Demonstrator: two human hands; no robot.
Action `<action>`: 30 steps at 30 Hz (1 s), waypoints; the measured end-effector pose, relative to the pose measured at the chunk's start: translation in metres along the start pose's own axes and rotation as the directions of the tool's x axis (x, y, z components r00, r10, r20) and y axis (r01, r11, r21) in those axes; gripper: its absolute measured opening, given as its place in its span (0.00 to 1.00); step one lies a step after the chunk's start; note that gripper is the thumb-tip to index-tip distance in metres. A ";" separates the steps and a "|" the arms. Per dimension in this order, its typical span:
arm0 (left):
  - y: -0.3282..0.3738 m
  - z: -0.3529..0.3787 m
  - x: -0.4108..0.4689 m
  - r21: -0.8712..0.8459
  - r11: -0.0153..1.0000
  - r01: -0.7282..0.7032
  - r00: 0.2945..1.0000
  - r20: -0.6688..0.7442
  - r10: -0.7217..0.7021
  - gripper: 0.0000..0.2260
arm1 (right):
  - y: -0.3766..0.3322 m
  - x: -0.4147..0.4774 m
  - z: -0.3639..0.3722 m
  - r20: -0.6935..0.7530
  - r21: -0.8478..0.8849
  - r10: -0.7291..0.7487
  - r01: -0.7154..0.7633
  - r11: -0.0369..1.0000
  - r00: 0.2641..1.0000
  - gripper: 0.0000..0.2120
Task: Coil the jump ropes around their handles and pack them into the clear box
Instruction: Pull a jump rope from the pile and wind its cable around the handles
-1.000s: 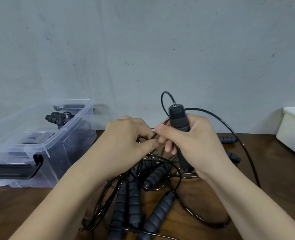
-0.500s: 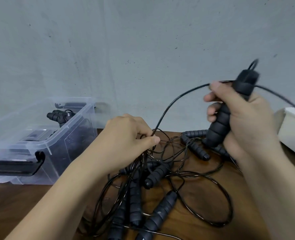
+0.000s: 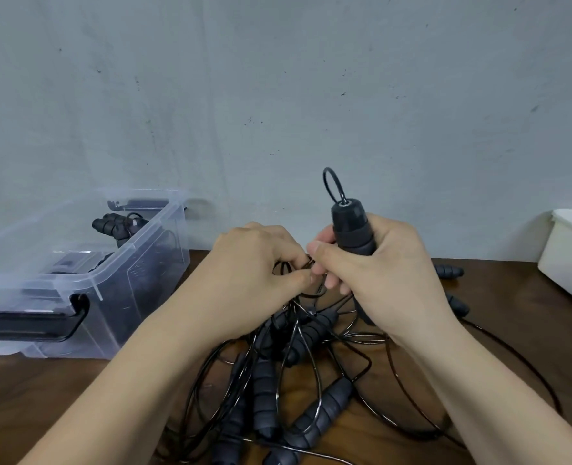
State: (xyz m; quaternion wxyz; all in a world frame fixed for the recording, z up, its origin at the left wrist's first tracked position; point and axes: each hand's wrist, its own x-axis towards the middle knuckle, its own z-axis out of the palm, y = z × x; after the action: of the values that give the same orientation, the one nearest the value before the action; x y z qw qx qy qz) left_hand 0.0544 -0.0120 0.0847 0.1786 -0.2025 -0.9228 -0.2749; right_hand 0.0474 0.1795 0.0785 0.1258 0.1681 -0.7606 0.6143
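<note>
Jump ropes' coiled bundle [image 3: 117,226] sits in the clear plastic box [image 3: 110,273] at the table's [image 3: 26,397] left edge. Left hand [image 3: 254,273] fingers [image 3: 291,260] pinch thin black cord [image 3: 286,267] over the tangled pile [image 3: 264,380]; right hand [image 3: 385,273] clamps a ribbed handle [image 3: 350,229] upright.

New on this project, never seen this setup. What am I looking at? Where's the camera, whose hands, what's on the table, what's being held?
No machine here: a person works bare-handed. The one camera sits on their head, looking forward and down, so both arms come in from the bottom edge. The right hand has its grip round a dark ribbed handle, held upright with a loop of cord at its top. The left hand pinches a thin black cord beside it. Below them, on the wooden table, lies a tangled pile of jump ropes. At left stands the clear box with a coiled rope already inside. At right is a white container.
</note>
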 end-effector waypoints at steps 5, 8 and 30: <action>0.004 -0.002 0.000 -0.010 0.998 0.065 0.997 0.037 -0.064 0.07 | -0.007 0.006 -0.017 -0.150 0.081 -0.024 0.037 0.996 0.988 0.04; 0.002 -0.005 -0.001 0.011 0.993 0.118 0.991 0.059 -0.118 0.06 | -0.012 0.012 -0.034 -0.241 0.140 -0.061 0.097 0.985 0.969 0.05; 0.006 -0.018 -0.003 -0.018 0.998 0.064 0.994 -0.088 -0.066 0.11 | 0.007 0.005 -0.003 0.044 0.086 0.088 -0.091 0.992 0.995 0.08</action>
State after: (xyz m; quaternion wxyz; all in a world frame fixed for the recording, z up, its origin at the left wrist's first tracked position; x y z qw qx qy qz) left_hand 0.0641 -0.0184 0.0997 0.2086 -0.1614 -0.9180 -0.2963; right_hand 0.0402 0.1837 0.0748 0.0752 0.1516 -0.7419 0.6488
